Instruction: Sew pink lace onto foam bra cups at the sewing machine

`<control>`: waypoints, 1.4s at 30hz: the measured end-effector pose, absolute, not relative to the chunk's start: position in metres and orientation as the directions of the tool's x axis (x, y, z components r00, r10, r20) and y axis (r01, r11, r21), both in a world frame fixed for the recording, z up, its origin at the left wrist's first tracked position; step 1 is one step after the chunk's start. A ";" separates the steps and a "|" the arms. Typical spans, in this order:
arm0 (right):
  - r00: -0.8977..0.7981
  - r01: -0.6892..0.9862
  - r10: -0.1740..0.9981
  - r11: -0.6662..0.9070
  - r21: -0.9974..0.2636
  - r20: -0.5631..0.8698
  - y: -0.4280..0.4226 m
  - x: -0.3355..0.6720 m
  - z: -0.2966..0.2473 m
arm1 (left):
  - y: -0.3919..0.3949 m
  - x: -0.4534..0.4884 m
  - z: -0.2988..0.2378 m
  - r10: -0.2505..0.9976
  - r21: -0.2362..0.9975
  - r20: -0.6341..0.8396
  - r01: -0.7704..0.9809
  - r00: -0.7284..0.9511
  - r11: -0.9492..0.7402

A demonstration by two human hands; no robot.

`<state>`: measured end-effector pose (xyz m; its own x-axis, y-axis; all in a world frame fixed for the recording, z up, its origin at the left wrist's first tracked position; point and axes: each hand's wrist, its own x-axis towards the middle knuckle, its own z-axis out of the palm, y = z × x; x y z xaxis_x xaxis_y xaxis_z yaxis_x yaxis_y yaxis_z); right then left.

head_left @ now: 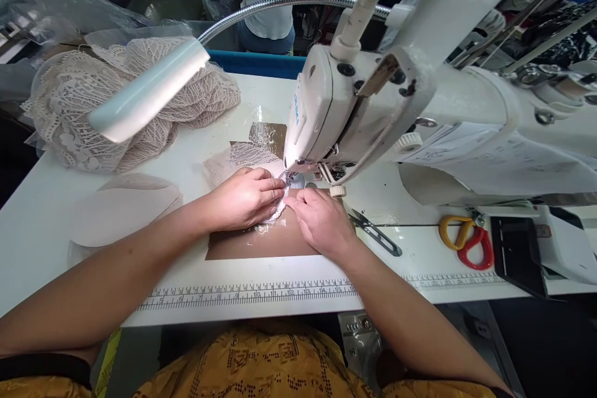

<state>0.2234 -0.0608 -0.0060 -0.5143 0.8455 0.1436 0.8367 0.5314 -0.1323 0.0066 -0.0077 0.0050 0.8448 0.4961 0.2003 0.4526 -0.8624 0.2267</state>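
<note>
My left hand (245, 198) lies palm down on a small piece of pale lace (242, 158), fingers together, pressing it flat right in front of the presser foot (293, 179) of the white sewing machine (373, 112). My right hand (321, 217) rests beside it, fingertips pinching the lace edge near the needle. The lace lies on a brown plate (261, 242) set into the white table (56, 211). Part of the lace is hidden under both hands.
A heap of lace pieces (125, 99) sits at the back left, pale cup-shaped pieces (121, 211) to the left. A gooseneck lamp (149, 90) hangs over the table. Thread snips (375, 233) and orange-red scissors (466, 239) lie to the right. Other people work behind.
</note>
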 end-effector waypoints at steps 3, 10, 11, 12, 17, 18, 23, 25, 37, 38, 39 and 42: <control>-0.483 0.859 0.865 0.498 -0.120 0.133 -0.061 0.222 -0.005 | -0.010 0.011 0.005 0.523 0.206 0.196 0.487 0.830 -0.849; -0.417 0.899 0.898 0.430 -0.079 0.143 -0.057 0.220 -0.009 | -0.008 0.014 0.004 0.541 0.120 0.169 0.528 0.824 -0.841; -0.409 0.902 0.901 0.423 -0.085 0.144 -0.056 0.220 -0.009 | -0.008 0.014 0.004 0.542 0.109 0.171 0.531 0.823 -0.840; -0.401 0.905 0.905 0.416 -0.092 0.144 -0.056 0.221 -0.009 | -0.008 0.013 0.004 0.544 0.100 0.176 0.535 0.821 -0.839; -0.382 0.902 0.912 0.403 -0.152 0.149 -0.058 0.224 -0.007 | -0.008 0.006 0.006 0.526 0.121 0.218 0.513 0.822 -0.850; -0.390 0.895 0.907 0.414 -0.166 0.160 -0.058 0.225 -0.006 | -0.008 0.005 0.007 0.518 0.136 0.228 0.500 0.824 -0.855; -0.504 0.824 0.841 0.536 -0.184 0.195 -0.061 0.228 -0.006 | -0.010 0.006 0.009 0.450 0.172 0.264 0.417 0.853 -0.892; -0.549 0.799 0.814 0.578 -0.166 0.190 -0.062 0.229 -0.006 | -0.011 0.006 0.009 0.417 0.145 0.274 0.392 0.866 -0.909; -0.571 0.792 0.791 0.601 -0.110 0.220 -0.065 0.230 -0.008 | -0.018 0.010 0.006 0.424 0.064 0.246 0.422 0.872 -0.905; -0.561 0.800 0.800 0.590 -0.111 0.212 -0.065 0.229 -0.008 | -0.018 0.010 0.006 0.433 0.070 0.243 0.429 0.868 -0.900; -0.549 0.809 0.810 0.577 -0.111 0.203 -0.064 0.229 -0.008 | -0.017 0.010 0.006 0.444 0.078 0.244 0.439 0.862 -0.895; -0.515 0.839 0.840 0.535 -0.103 0.172 -0.062 0.225 -0.008 | -0.014 0.010 0.005 0.484 0.100 0.253 0.475 0.838 -0.874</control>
<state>0.2254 -0.0622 -0.0082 -0.5148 0.8398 0.1725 0.8385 0.5351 -0.1026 0.0096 -0.0136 0.0051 0.8380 0.4837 0.2527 0.4746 -0.8745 0.1000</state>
